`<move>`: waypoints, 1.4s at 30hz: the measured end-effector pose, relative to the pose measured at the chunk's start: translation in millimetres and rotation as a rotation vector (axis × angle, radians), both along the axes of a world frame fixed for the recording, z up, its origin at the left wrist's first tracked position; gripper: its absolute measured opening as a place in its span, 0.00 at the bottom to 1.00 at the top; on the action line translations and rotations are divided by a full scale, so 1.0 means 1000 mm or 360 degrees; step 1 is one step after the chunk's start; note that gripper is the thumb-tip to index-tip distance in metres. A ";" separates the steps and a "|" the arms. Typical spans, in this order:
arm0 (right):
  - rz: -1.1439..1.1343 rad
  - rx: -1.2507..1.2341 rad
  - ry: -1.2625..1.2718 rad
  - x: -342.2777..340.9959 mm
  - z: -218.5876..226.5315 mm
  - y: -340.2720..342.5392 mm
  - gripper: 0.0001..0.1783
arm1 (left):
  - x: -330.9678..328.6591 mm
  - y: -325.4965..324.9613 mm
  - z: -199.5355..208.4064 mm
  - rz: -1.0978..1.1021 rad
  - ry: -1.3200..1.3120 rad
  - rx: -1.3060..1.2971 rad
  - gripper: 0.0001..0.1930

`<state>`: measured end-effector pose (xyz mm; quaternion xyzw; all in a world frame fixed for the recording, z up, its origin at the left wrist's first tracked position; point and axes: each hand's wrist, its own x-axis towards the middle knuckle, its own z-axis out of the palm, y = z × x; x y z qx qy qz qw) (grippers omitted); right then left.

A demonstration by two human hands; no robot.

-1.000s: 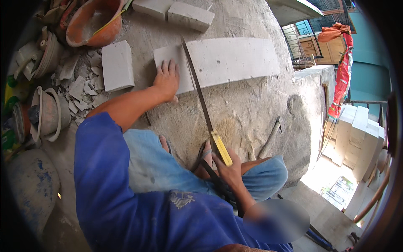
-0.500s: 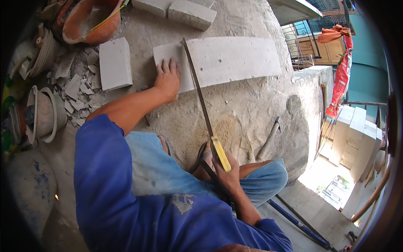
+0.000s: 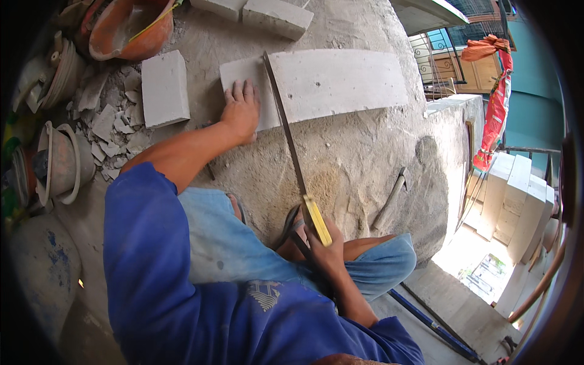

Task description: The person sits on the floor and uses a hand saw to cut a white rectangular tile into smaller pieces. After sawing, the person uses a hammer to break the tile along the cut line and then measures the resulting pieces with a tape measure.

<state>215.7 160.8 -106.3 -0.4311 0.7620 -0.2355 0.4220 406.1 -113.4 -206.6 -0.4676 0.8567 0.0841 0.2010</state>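
Note:
A long pale concrete block (image 3: 340,79) lies on the dusty floor ahead of me. Across it, near its left end, runs the blade of a hand saw (image 3: 288,131). My right hand (image 3: 327,246) is wrapped round the saw's yellow handle, close to my crossed legs. On the shorter part left of the blade, my left hand (image 3: 242,109) presses down flat, its fingers stretched toward the far edge. The blade sits in a cut line between the two parts; how deep it goes I cannot tell.
Left of my hand stands a loose block (image 3: 165,89) beside broken chunks (image 3: 109,128). Further left are an orange basin (image 3: 131,30) and a grey bucket (image 3: 64,161). Two blocks lie at the far side. A hammer (image 3: 390,199) rests on the floor to the right.
The saw and my right hand have shifted very slightly. My left hand stays on the block's short part. The whole view has moved a little.

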 end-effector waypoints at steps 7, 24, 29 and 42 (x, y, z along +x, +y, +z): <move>-0.0027 -0.0046 -0.0062 0.010 -0.049 -0.095 0.12 | -0.004 0.000 -0.003 -0.0040 0.0057 -0.0014 0.63; -0.0038 -0.0265 0.0173 0.012 -0.056 -0.069 0.15 | 0.000 0.004 -0.002 0.0014 0.0067 -0.0050 0.65; 0.0057 -0.0492 0.0022 0.009 -0.046 -0.061 0.31 | -0.001 0.001 -0.006 0.0005 0.0041 -0.0056 0.65; 0.0049 -0.0309 -0.0225 0.010 -0.047 -0.091 0.33 | -0.004 -0.005 -0.008 -0.0017 0.0023 -0.0054 0.63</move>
